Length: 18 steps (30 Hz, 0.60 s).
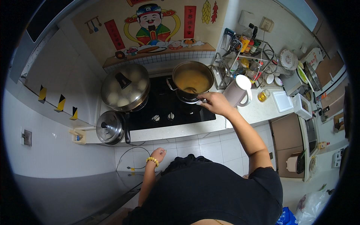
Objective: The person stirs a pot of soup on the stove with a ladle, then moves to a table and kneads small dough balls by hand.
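Observation:
My right hand (215,103) grips the handle of a ladle (191,90) at the near rim of a steel pot (175,75). The ladle's bowl dips into amber-coloured soup (194,77); what floats in it is too blurred to name. Under the pot is a black glass gas hob (163,101). My left hand (158,155), a yellow bead bracelet at its wrist, hangs in front of the counter with fingers curled and nothing visible in them. On the left burner, a wide pan with a glass lid (132,73) shows several pale round pieces inside.
A lidded steel saucepan (109,128) stands at the counter's left end, its handle by the front edge. Right of the hob are a pale pink jug (234,91), a glass jar of yellow liquid (263,95), a white tray (282,101) and a wire rack (222,70) with bottles behind.

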Each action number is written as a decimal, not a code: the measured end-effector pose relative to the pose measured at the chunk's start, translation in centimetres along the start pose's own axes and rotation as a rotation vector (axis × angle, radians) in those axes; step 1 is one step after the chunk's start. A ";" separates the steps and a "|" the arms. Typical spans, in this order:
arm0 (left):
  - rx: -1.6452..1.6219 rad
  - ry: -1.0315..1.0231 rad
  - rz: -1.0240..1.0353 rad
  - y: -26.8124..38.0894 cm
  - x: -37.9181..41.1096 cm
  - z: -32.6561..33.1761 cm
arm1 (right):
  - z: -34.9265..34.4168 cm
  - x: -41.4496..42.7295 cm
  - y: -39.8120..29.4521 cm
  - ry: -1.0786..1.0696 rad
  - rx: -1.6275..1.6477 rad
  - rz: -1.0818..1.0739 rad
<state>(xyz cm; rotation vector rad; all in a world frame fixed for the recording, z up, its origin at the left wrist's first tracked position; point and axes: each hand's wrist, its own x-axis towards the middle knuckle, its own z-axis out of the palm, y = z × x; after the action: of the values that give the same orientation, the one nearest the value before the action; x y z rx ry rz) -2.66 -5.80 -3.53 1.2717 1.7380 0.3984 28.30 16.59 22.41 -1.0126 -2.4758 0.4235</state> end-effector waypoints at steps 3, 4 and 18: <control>0.014 -0.021 -0.037 0.2 -0.1 -0.1 | 1.3 1.0 -0.7 0.023 -0.019 0.007; 0.014 -0.018 -0.033 0.2 -0.2 -0.2 | 1.8 1.5 -0.6 0.034 -0.032 0.003; -0.024 0.004 -0.050 -0.7 -0.7 0.2 | 5.1 5.2 4.3 0.035 -0.204 0.000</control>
<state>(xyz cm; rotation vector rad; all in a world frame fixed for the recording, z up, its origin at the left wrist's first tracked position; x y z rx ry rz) -2.84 -6.74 -3.75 1.2085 1.7598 0.3917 25.01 22.67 17.54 -1.0883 -2.5263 0.1537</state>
